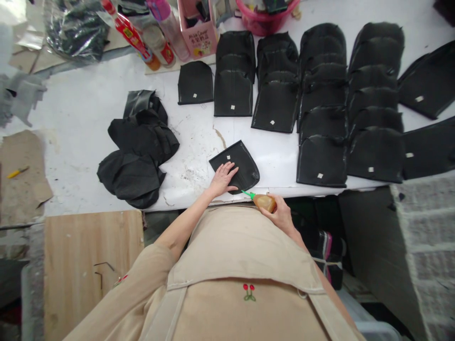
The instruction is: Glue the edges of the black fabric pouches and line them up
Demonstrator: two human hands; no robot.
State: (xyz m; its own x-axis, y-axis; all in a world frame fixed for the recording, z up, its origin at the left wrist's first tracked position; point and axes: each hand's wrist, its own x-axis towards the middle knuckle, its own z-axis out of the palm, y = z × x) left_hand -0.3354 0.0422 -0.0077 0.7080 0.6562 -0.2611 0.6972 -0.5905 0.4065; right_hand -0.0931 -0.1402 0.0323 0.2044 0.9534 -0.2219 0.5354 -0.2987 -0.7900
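A flat black fabric piece [245,163] with a small white tag lies at the table's front edge. My left hand [223,180] rests on it, fingers spread. In my right hand [280,213] is a squeeze bottle [265,202] of amber liquid, its green nozzle tip at the near edge of the black piece. Whether the tip touches the fabric I cannot tell. To the left sits a loose heap of black fabric pieces [142,137]. Overlapping rows of similar tagged black pieces [322,156] cover the right side.
At the back stand a red-capped bottle [128,31], a jar [159,42], a pink box [199,40] and a pink basket [268,23]. A yellow cutter [17,172] lies on cardboard at far left. Glasses [103,272] rest on a wooden board [71,246] at lower left.
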